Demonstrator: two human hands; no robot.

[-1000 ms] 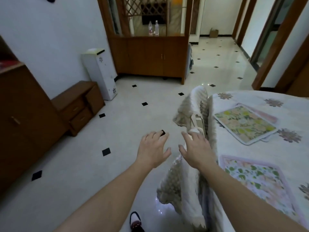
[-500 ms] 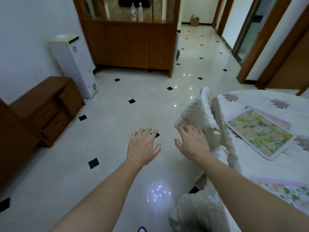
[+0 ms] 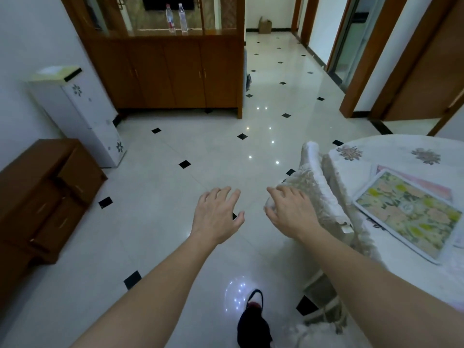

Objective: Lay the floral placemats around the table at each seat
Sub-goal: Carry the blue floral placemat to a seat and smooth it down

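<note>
While the round table under its white flower-print cloth (image 3: 391, 151) already carries one rectangular floral placemat (image 3: 406, 212) at my right, I judge I'm between seats: left hand (image 3: 216, 217) and right hand (image 3: 293, 214) spread, empty, apart; next needs another mat

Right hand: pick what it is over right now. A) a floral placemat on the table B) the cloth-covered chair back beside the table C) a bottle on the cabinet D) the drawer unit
B: the right hand is spread, empty, over the top of the cloth-covered chair back, short of the floral placemat lying on the table.
</note>
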